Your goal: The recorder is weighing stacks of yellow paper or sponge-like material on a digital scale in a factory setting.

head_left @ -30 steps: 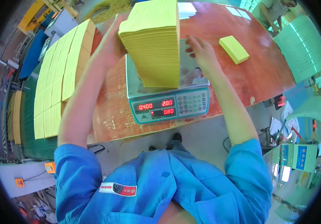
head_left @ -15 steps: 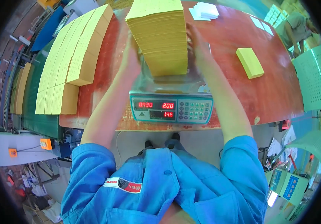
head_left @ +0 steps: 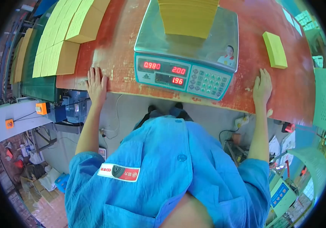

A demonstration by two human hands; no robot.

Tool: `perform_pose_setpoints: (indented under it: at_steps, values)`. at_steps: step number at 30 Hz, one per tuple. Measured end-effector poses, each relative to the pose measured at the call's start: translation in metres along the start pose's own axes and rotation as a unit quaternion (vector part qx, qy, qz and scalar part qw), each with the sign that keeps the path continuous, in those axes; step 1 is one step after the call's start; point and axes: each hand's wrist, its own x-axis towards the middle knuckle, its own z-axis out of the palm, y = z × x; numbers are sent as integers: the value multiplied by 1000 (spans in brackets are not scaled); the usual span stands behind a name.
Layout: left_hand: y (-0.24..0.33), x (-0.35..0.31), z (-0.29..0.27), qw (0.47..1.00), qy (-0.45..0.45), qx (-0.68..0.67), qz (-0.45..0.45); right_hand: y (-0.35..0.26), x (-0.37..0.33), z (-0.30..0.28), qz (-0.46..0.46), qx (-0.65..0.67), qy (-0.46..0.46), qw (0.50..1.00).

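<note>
Upper centre of the frame: a yellow paper stack (head_left: 188, 18) stands on the digital scale (head_left: 148, 40), hands clear — presumably so its weight alone registers. Left hand (head_left: 96, 86), fingers slightly spread, and right hand (head_left: 263, 88), fingers closer together, rest empty on the red surface (head_left: 119, 47), apparently for support.

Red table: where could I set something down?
Bare on the red table: between the yellow rows and the scale, the left hand at the near edge; and between the scale and the single yellow block, near the right hand. Crowded: the left side, with those rows, and the scale's far part, under a yellow stack.
</note>
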Motion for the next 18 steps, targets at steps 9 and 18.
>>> perform_pose_setpoints:
  at_steps: [9,18]
  values:
    - [-8,-5,3,1000,-6,9,-3,2,-4,1,-12,26,0,1000]
    - [-6,11,-8,998,-9,-42,47,-7,1,-13,-6,35,27,999]
